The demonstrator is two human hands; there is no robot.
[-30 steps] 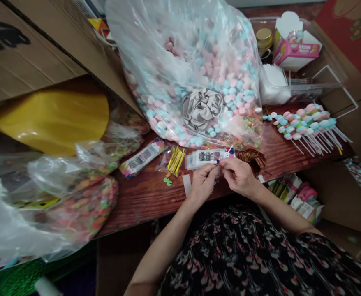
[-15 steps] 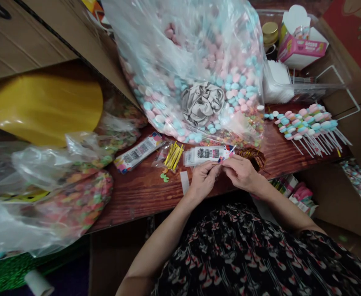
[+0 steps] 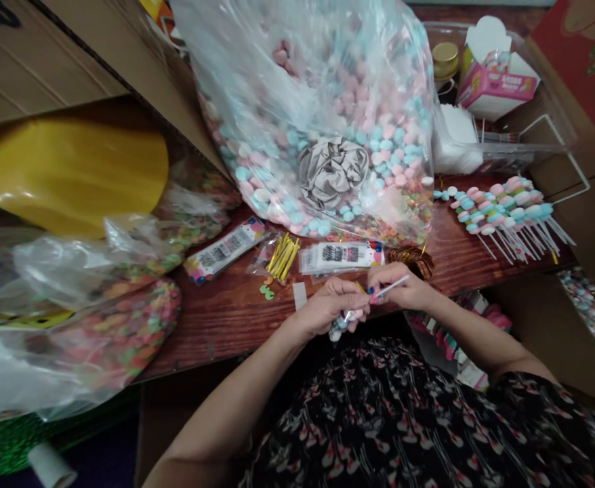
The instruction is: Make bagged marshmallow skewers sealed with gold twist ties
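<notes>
Just past the table's front edge, a candy skewer in a clear wrapper [image 3: 339, 327] hangs below my left hand [image 3: 331, 305], whose fingers are closed around it. Its white stick [image 3: 394, 287] points up to the right, across my right hand [image 3: 398, 286]. My right fingers pinch the gathered, coloured neck of the wrapper beside the left thumb. A short piece of gold twist tie [image 3: 361, 287] shows between the hands. Behind them lie a stack of printed clear bags [image 3: 345, 255] and a bundle of gold twist ties [image 3: 283, 257].
A large bag of pink and blue marshmallows [image 3: 389, 152] fills the back. Finished-looking candy skewers [image 3: 503, 210] lie at right, near a clear plastic bin [image 3: 546, 139]. Bags of gummies [image 3: 119, 339] and cardboard [image 3: 145, 81] stand left. Green gummy rings [image 3: 266, 292] lie on the table.
Both hands have come down toward my body with the skewer. The wrapped candy now shows below the left hand, and the white stick has swung lower and to the right.
</notes>
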